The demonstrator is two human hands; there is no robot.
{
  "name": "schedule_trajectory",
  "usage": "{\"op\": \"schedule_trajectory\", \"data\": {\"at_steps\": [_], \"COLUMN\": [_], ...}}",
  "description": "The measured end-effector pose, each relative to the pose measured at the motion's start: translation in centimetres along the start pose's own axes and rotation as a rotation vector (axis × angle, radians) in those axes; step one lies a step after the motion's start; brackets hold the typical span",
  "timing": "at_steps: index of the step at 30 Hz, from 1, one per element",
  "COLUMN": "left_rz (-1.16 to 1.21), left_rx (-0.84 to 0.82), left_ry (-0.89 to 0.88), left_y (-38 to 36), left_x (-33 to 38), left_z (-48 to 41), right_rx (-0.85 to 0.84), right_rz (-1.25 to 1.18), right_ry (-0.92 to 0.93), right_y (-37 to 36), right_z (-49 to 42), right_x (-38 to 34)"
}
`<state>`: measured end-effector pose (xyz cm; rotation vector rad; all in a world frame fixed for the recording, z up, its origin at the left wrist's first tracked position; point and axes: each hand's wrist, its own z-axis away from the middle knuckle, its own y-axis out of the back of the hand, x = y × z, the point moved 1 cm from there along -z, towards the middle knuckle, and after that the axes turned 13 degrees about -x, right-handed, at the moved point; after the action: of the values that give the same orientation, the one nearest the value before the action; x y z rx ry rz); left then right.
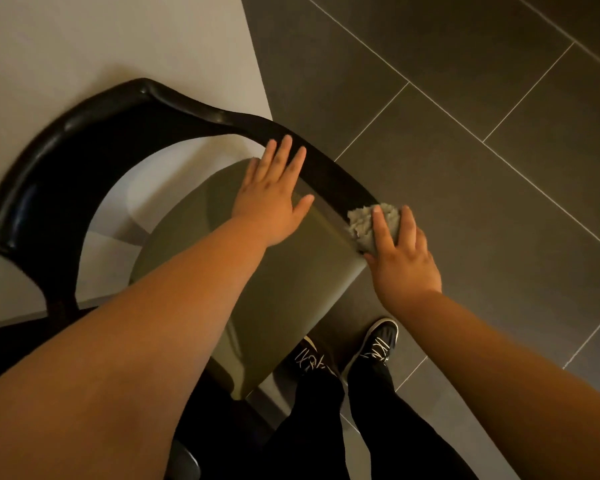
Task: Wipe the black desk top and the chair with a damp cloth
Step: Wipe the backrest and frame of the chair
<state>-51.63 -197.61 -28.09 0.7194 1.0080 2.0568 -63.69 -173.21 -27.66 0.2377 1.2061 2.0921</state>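
Note:
A chair with a curved black backrest-and-arm rail and an olive-grey seat fills the middle of the head view. My left hand lies flat and open, palm down, with its fingertips on the rail's right arm and its heel over the seat. My right hand presses a crumpled grey-white cloth against the end of that right arm, where it meets the seat's corner. The desk top is out of view.
A pale wall or panel stands behind the chair at the upper left. Dark grey floor tiles spread to the right. My legs in black trousers and dark laced shoes stand just right of the seat's front.

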Motion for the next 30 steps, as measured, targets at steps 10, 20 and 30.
{"op": "schedule_trajectory", "data": {"at_steps": [10, 20, 30], "left_rz": [0.403, 0.515, 0.637], "left_rx": [-0.134, -0.156, -0.127], "left_ry": [0.318, 0.514, 0.611], "left_y": [-2.0, -1.2, -1.4], "left_x": [-3.2, -4.8, 3.4], "left_z": [11.6, 20.5, 26.1], "right_rx": [-0.068, -0.314, -0.358], "right_rz": [0.284, 0.335, 0.256], "right_ry": [0.187, 0.401, 0.671], "right_y": [6.4, 8.7, 11.8], "right_z": [-8.2, -1.1, 2.0], "right_x": [-9.5, -13.0, -11.6]}}
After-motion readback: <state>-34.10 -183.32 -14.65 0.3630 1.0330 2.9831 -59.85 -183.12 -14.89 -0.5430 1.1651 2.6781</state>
